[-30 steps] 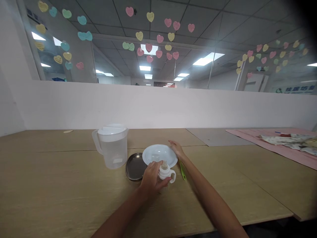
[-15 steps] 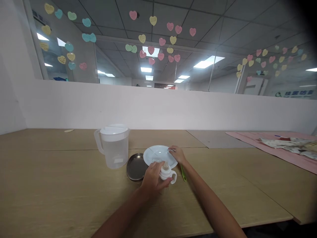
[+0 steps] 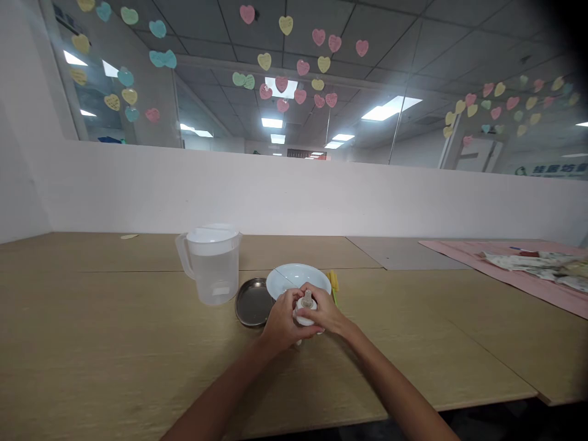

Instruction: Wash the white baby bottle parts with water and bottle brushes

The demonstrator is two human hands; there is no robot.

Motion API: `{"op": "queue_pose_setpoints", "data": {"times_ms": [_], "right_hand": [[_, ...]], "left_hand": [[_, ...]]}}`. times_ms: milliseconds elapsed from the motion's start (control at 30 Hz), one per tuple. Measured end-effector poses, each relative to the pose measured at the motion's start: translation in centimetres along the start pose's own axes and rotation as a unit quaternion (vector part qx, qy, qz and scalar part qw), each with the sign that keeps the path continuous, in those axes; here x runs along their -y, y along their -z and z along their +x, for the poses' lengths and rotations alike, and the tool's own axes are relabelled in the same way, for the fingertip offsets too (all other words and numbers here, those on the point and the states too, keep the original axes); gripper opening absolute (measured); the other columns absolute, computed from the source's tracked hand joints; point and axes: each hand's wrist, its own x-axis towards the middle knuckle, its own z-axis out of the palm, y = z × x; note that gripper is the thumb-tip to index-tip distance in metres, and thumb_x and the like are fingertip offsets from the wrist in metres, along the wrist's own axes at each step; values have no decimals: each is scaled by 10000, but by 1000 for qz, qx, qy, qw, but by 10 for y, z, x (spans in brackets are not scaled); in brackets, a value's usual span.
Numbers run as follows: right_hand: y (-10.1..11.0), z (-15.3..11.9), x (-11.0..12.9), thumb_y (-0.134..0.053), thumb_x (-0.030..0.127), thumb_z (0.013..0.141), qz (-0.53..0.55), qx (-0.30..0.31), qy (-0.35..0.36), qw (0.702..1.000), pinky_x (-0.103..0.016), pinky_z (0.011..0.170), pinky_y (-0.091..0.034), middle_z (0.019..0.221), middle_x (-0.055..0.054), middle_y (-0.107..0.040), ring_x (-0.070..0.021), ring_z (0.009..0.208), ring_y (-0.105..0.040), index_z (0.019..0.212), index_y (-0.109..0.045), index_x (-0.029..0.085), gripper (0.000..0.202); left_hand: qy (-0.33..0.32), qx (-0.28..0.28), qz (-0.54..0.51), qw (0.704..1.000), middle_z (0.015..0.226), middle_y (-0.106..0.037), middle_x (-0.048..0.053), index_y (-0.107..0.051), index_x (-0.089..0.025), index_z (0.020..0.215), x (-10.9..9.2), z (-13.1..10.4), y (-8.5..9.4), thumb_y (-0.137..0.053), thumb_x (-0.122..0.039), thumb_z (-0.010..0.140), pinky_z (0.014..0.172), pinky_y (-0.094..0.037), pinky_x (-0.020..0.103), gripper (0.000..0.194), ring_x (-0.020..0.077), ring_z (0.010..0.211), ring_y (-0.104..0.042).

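Observation:
A white baby bottle [image 3: 305,318] with a clear teat on top is held upright between both hands, over the near side of the white bowl [image 3: 285,282]. My left hand [image 3: 283,320] wraps round the bottle from the left. From the right, my right hand [image 3: 324,311] grips its collar just below the teat. Most of the bottle's body and its handles are hidden by the fingers. Left of the bowl lies a dark metal tray [image 3: 252,304]. A brush with a yellow head [image 3: 333,282] and green handle lies right of the bowl, partly hidden.
A clear plastic pitcher [image 3: 215,272] with a lid and handle stands on the wooden table [image 3: 138,349], left of the tray. At the far right a pink cloth [image 3: 459,251] carries folded fabric and a pen. A white wall [image 3: 285,196] borders the table's back.
My right hand has left the bowl's right rim and come to the bottle's collar. Its move uncovers the brush's yellow head. My left hand keeps hold of the bottle.

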Motion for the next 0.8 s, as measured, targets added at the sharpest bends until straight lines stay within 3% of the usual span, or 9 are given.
{"op": "queue_pose_setpoints", "data": {"times_ms": [133,267,467,600,667,700,733,767,800], "right_hand": [[4,1,1,-717,443,500,-21,10,-20,1000,-201,542,-312,678,54,-493,-106,616,-420,750,-444,186,450],[6,1,5,-716,412,504,8,14,-18,1000,-197,538,-319,683,48,-491,-102,618,-418,701,-420,184,422],[12,2,9,-733,315,498,92,50,-10,994,-203,570,-357,739,31,-505,-106,658,-451,705,-473,167,364],[27,3,2,-740,274,495,143,137,1,980,-244,653,-408,905,-5,-541,-140,764,-505,828,-583,183,379],[39,4,-8,-723,247,508,150,134,-15,979,-268,676,-420,937,-19,-554,-152,779,-514,951,-592,205,463],[45,6,-15,-696,240,537,148,71,-32,986,-279,686,-423,947,-30,-558,-156,783,-516,989,-583,207,467],[51,7,-22,-634,251,602,138,-63,-52,987,-290,698,-420,936,-41,-564,-155,781,-513,984,-583,198,389],[56,8,-29,-575,251,645,106,-236,-77,963,-299,711,-414,892,-51,-569,-156,776,-507,924,-595,178,289],[60,9,-35,-534,240,665,79,-357,-87,926,-306,725,-408,870,-60,-568,-159,781,-503,895,-594,164,249]], "left_hand": [[42,66,-86,993,889,-594,13,-295,-203,1057,-5,3,8,-734,-372,487,690,-439,282,740,164,778,-568],[70,86,-93,989,877,-603,0,-278,-224,1092,-12,7,15,-751,-320,457,669,-443,289,797,167,752,-572],[62,103,-142,983,923,-610,19,-292,-227,1140,-16,7,16,-743,-259,476,693,-455,300,803,176,786,-583],[68,114,-155,979,938,-601,20,-260,-233,1190,-15,6,15,-733,-244,489,725,-457,304,845,170,814,-575],[63,103,-130,984,908,-589,6,-250,-233,1209,-14,4,15,-727,-252,497,731,-448,298,857,156,798,-562],[57,94,-112,988,891,-579,-1,-247,-230,1217,-14,4,14,-727,-257,493,734,-442,296,869,150,786,-552],[51,85,-92,991,875,-567,-7,-244,-227,1225,-14,3,13,-729,-263,487,737,-436,294,884,145,775,-542],[47,75,-74,993,858,-555,-12,-238,-225,1233,-14,3,12,-732,-269,479,737,-430,294,903,141,763,-533],[45,68,-60,995,848,-545,-15,-230,-224,1242,-13,2,10,-734,-275,473,739,-426,295,921,139,756,-526]]}}
